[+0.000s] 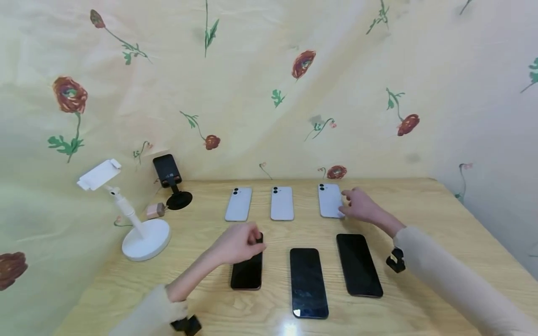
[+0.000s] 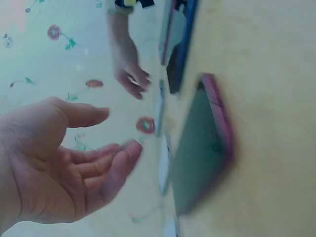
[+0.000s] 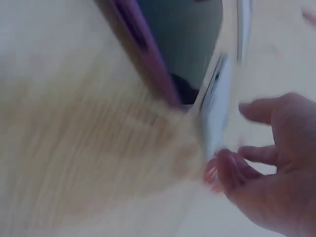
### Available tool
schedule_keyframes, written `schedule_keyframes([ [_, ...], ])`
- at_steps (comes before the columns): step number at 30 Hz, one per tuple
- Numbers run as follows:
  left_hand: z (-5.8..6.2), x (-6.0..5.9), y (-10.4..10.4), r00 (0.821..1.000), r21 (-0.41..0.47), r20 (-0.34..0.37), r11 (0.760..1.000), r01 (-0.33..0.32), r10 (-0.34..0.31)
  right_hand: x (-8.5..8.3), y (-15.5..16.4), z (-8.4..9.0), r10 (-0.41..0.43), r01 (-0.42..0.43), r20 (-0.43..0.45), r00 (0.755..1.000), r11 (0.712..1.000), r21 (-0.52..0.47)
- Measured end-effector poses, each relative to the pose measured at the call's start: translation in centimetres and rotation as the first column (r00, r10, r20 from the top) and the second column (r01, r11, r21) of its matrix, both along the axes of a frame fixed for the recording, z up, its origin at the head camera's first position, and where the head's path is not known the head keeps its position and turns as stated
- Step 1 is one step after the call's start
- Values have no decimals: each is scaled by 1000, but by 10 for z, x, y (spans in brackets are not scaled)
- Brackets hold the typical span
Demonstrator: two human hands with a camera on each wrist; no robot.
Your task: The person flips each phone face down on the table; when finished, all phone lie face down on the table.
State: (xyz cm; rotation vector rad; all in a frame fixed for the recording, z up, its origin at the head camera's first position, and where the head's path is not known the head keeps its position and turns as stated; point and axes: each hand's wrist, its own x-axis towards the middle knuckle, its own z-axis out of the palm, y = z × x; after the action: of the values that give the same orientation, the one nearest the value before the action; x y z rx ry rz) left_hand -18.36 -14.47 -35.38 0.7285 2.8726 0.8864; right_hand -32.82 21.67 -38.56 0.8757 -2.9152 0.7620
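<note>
Three white phones lie face down in a back row: a left one point(image 1: 238, 204), a middle one point(image 1: 282, 204) and a right one point(image 1: 330, 200). In front are three phones with dark screens up: left point(image 1: 247, 270), middle point(image 1: 308, 284) and right point(image 1: 359, 266). My right hand point(image 1: 361, 205) is at the right white phone's right edge, thumb and fingers apart and nothing between them in the right wrist view. Over the left dark phone's upper part hovers my left hand point(image 1: 235, 245), empty, fingers loosely bent. That phone's pinkish edge shows in the left wrist view.
A white phone stand point(image 1: 145, 238) with a round base stands at the table's left side. Behind it are a black stand point(image 1: 179, 199) and a small pinkish charger block point(image 1: 156, 210). Flower-printed cloth point(image 1: 252, 93) hangs along the wooden table's point(image 1: 420, 210) back edge.
</note>
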Motion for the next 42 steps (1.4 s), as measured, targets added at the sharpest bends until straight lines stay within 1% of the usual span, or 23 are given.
schedule_keyframes([
  [2,-4,13,-15,999,-45,40,999,-18,20,12,-12,5,20,-20,-95,995,1000,1],
  [3,-6,18,-22,998,-57,62,998,-18,22,18,-19,8,48,-48,-120,992,999,3],
  [6,-12,29,-35,993,-55,118,998,-14,21,38,-47,16,175,-174,-123,977,985,16],
  [7,-14,32,-37,991,-51,129,998,-21,28,44,-58,17,220,-218,-109,969,976,28],
  [10,-23,40,-43,989,-42,134,997,-60,65,61,-91,16,314,-314,-1,949,947,63],
  [13,-34,46,-45,987,-47,130,995,-87,92,74,-120,10,353,-362,102,930,926,103],
  [15,-41,48,-45,989,-42,120,996,-83,88,78,-136,5,365,-383,146,919,916,119],
  [19,-49,49,-42,993,-33,94,997,-65,68,77,-160,0,361,-394,208,909,907,149],
  [22,-51,48,-41,994,-21,86,998,-58,60,71,-173,-4,370,-407,221,902,901,151],
  [26,-52,48,-40,994,-27,83,997,-71,73,64,-180,-9,394,-427,212,894,894,138],
  [28,-53,48,-38,994,-29,75,996,-82,84,63,-181,-10,400,-431,206,893,892,137],
  [32,-54,48,-34,993,-31,66,995,-92,93,61,-183,-11,431,-456,172,886,878,145],
  [35,-56,48,-32,995,-34,52,996,-89,90,61,-184,-13,437,-459,148,887,873,169],
  [39,-56,48,-31,995,-49,43,995,-89,92,62,-185,-16,423,-444,144,895,877,182],
  [42,-56,49,-30,995,-59,46,994,-88,91,62,-186,-18,423,-444,147,894,879,172],
])
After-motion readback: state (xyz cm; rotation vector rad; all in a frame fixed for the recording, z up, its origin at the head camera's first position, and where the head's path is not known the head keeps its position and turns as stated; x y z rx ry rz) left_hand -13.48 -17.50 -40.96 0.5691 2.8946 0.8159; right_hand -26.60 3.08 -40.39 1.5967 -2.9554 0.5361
